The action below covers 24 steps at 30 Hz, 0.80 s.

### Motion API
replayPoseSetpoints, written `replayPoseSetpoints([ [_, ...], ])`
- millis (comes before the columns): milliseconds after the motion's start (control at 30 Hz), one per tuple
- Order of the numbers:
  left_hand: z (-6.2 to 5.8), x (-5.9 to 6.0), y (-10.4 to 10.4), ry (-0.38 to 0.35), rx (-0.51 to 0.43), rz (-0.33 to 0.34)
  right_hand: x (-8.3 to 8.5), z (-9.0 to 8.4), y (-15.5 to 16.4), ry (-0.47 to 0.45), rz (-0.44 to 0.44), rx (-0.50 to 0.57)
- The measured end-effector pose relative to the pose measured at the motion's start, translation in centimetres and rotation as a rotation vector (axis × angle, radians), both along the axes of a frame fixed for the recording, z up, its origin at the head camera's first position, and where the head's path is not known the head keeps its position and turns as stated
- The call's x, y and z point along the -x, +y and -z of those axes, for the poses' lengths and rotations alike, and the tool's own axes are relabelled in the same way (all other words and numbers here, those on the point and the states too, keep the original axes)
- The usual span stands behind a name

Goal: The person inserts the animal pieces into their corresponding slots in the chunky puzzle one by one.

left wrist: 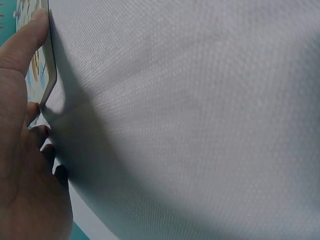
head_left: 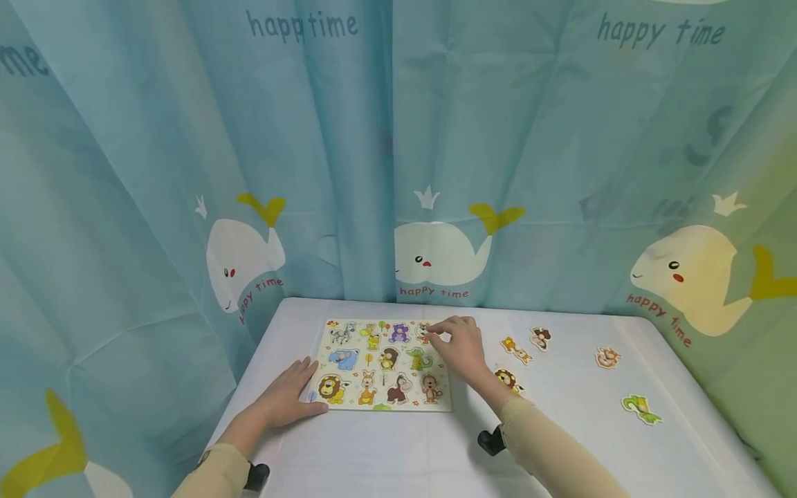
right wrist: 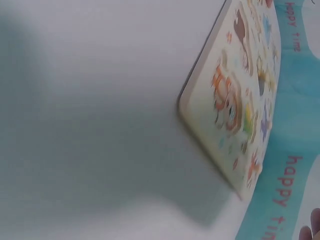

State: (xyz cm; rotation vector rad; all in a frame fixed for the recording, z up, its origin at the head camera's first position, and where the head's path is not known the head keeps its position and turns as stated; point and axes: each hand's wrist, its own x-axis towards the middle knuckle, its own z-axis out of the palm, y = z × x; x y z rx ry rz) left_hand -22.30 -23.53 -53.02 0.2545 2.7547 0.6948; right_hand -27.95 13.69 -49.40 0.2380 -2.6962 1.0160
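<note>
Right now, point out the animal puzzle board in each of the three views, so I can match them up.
Head: the animal puzzle board lies flat at lower centre on the white table, between the two hands.
Left wrist: only its edge shows at the top left, with the left hand against it.
Right wrist: it fills the upper right, seen at a slant.
Shared landmark: the white table under the board.

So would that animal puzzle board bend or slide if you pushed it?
The puzzle board looks like a thick, flat slab with a straight edge, so probably stiff. It lies on a smooth white tablecloth, so it might slide; perhaps that is why the left hand rests against its corner.
</note>
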Motion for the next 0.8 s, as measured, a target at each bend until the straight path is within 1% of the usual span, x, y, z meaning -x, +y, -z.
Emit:
replayPoseSetpoints([
  [200, 0.0, 0.0, -0.1, -0.001, -0.001, 0.011, -0.3, 0.1, 2.2, -0.013, 0.044, -0.001],
  [400, 0.1, 0.0, -0.1, 0.004, -0.010, 0.020, -0.8, 0.4, 4.9, 0.023, 0.067, 0.023],
  [600, 0.3, 0.2, -0.1, 0.009, -0.013, 0.017, -1.5, 0.7, 8.3, 0.017, 0.097, 0.034],
  [800, 0.2, 0.2, -0.1, -0.001, -0.016, 0.008, -2.7, 0.9, 12.3, 0.028, 0.150, 0.009],
])
